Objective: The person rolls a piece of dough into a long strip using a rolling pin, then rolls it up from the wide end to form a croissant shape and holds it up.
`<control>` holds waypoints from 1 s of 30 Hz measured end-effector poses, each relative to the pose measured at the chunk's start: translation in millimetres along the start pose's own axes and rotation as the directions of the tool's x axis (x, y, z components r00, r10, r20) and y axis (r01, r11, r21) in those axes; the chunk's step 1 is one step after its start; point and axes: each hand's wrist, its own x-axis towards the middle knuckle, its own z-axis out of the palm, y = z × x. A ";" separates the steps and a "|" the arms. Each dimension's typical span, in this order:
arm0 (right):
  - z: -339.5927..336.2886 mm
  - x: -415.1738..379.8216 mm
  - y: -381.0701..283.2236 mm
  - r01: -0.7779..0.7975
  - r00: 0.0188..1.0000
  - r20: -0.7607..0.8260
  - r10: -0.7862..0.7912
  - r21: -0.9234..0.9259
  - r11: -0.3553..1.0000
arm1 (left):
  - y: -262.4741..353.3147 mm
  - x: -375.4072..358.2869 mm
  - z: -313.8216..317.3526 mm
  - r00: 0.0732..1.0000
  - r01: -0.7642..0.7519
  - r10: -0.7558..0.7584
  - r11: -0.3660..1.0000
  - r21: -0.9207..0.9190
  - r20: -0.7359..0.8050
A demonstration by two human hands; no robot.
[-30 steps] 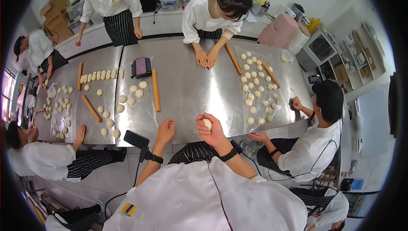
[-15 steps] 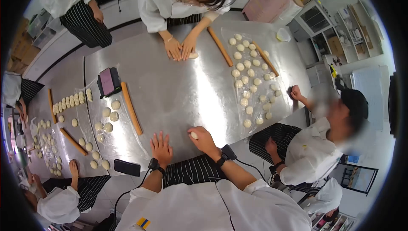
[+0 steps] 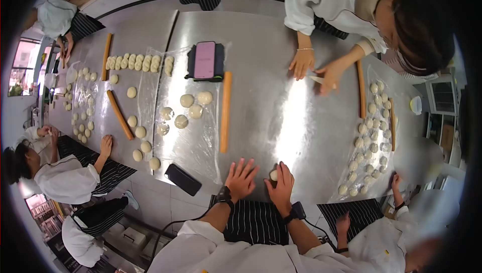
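My left hand (image 3: pixel 241 179) lies flat at the near edge of the steel table (image 3: pixel 251 117), fingers spread and holding nothing. Just right of it, my right hand (image 3: pixel 282 187) curves around a small white dough ball (image 3: pixel 273 175). The ball shows between its thumb and fingers, low on the table top; the palm hides part of it. To the left, a wooden rolling pin (image 3: pixel 226 112) lies beside several larger dough balls (image 3: pixel 187 100) under clear plastic film.
A black phone (image 3: pixel 183 179) rests on the near edge. Beyond the pin stands a pink-screened phone (image 3: pixel 205 60). Across the table, a co-worker's hands (image 3: pixel 327 78) work a dough piece. Rows of dough balls (image 3: pixel 369 145) and rolling pins (image 3: pixel 361 90) lie right. Other people stand around.
My view has swung left, so the table appears shifted right. My right hand has loosened from a fist into a cupped grip around the dough ball. My left hand stays flat.
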 end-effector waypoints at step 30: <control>41.5 125.7 5.0 -0.051 0.989 -0.146 0.010 -0.280 0.959 | -0.9 -0.7 3.7 0.993 -0.027 0.028 1.000 0.009 -0.113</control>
